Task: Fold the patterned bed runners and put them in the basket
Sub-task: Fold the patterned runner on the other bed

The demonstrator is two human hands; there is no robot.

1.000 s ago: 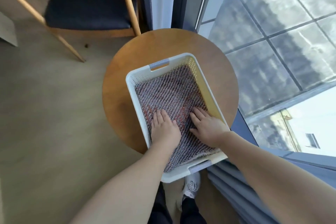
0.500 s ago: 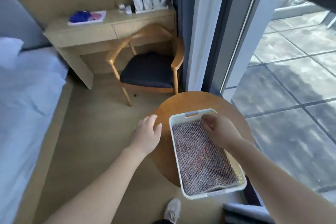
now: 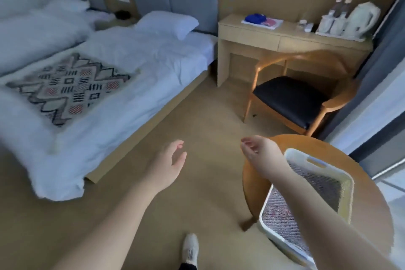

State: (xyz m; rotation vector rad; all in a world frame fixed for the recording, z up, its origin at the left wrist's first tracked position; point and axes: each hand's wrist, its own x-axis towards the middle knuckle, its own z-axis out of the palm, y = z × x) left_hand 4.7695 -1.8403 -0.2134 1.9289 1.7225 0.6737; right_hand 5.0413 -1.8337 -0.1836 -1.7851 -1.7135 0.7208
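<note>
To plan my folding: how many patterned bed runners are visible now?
2. One spread runner lies on the bed; one folded runner fills the basket on the round table. Others may hide beneath it.

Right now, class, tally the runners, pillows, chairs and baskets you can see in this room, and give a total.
Runners: 2
Pillows: 2
Chairs: 1
Baskets: 1
Total: 6
</note>
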